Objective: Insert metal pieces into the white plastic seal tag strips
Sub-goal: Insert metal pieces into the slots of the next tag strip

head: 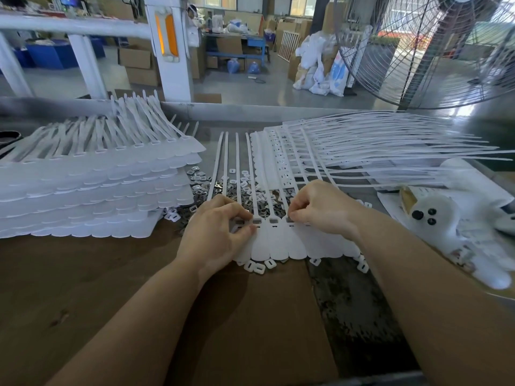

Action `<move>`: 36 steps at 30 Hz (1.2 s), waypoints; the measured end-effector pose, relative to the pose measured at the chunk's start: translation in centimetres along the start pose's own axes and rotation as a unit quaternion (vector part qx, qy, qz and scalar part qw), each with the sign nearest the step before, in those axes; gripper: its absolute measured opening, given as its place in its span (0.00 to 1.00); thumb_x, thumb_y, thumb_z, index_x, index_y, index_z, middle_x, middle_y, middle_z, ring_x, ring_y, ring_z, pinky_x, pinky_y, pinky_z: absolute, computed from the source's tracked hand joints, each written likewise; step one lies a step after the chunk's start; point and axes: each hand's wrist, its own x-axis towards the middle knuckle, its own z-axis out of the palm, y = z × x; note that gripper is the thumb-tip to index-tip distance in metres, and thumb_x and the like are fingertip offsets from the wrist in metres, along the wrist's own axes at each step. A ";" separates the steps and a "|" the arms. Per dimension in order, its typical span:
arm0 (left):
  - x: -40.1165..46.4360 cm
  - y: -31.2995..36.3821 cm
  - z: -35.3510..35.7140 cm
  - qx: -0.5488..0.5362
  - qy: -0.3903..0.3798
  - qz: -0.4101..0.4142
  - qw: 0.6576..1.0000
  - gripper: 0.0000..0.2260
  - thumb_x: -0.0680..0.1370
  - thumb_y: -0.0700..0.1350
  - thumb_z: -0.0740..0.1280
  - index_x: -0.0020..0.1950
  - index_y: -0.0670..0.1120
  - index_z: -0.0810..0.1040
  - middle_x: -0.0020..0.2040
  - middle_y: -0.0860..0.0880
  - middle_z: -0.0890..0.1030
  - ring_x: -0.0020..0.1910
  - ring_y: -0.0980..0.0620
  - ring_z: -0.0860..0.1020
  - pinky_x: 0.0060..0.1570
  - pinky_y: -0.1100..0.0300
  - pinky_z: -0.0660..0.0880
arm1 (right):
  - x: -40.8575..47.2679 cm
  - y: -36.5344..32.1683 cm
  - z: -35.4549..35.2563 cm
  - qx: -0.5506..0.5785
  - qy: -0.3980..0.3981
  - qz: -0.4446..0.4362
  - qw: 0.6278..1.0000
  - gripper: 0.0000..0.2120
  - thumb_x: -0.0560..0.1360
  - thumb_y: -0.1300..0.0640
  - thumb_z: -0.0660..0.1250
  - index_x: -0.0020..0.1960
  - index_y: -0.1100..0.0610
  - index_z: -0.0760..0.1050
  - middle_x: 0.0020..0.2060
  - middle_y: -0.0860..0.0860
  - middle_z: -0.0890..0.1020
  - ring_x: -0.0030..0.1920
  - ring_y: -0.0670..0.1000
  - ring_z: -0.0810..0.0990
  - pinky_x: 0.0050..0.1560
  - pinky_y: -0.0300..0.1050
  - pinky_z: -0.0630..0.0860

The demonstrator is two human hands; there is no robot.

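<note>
Two bare forearms enter from the lower edge of the frame, with no sleeve, glove, watch or ring visible on them. The left hand [214, 232] and the right hand [320, 210] are uncovered, with short, unpainted fingernails.

No legible text or labels anywhere.
</note>
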 end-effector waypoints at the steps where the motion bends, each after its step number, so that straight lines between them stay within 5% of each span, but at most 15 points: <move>1: 0.0 0.0 0.0 0.001 0.000 0.000 1.000 0.06 0.74 0.52 0.68 0.49 0.55 0.80 0.49 0.60 0.71 0.53 0.59 0.67 0.56 0.62 0.65 | 0.1 -0.1 0.0 -0.006 -0.007 0.009 1.000 0.08 0.76 0.63 0.65 0.49 0.66 0.81 0.48 0.54 0.81 0.43 0.48 0.78 0.39 0.38 0.71; 4: 0.0 0.0 0.0 0.000 0.000 0.000 1.000 0.05 0.74 0.52 0.68 0.49 0.55 0.80 0.48 0.60 0.70 0.53 0.59 0.67 0.55 0.62 0.64 | 0.4 -0.3 0.1 0.010 -0.004 0.032 0.999 0.08 0.74 0.64 0.66 0.47 0.69 0.80 0.51 0.60 0.82 0.52 0.56 0.80 0.43 0.41 0.71; 12: 0.1 -0.1 0.1 0.006 0.001 0.001 1.000 0.06 0.74 0.53 0.68 0.50 0.55 0.80 0.49 0.60 0.71 0.53 0.59 0.67 0.55 0.63 0.63 | 0.0 -0.2 0.4 0.059 0.066 0.052 0.995 0.02 0.69 0.61 0.74 0.40 0.58 0.81 0.46 0.52 0.82 0.48 0.51 0.80 0.52 0.46 0.77; 23: 0.1 -0.1 0.2 0.020 0.016 0.006 1.000 0.08 0.74 0.54 0.68 0.50 0.54 0.80 0.47 0.60 0.69 0.51 0.60 0.65 0.53 0.63 0.61 | 1.4 -1.9 2.8 0.064 0.141 -0.041 0.987 0.04 0.73 0.59 0.69 0.45 0.53 0.82 0.38 0.44 0.78 0.40 0.43 0.76 0.41 0.34 0.70; 30: 0.2 -0.3 0.4 0.030 0.014 0.010 0.999 0.09 0.74 0.55 0.67 0.52 0.54 0.80 0.49 0.59 0.69 0.51 0.61 0.63 0.53 0.64 0.61 | 2.9 -2.5 4.5 -0.033 0.154 0.006 0.987 0.10 0.72 0.61 0.66 0.50 0.54 0.82 0.49 0.52 0.81 0.47 0.51 0.79 0.49 0.43 0.77; 36: 0.2 -0.3 0.4 0.033 0.013 0.014 0.999 0.10 0.74 0.55 0.67 0.53 0.54 0.80 0.49 0.59 0.69 0.51 0.61 0.63 0.54 0.64 0.61 | 3.1 -2.5 4.7 -0.019 0.178 0.023 0.984 0.08 0.72 0.61 0.68 0.48 0.52 0.82 0.48 0.50 0.82 0.48 0.49 0.80 0.50 0.43 0.77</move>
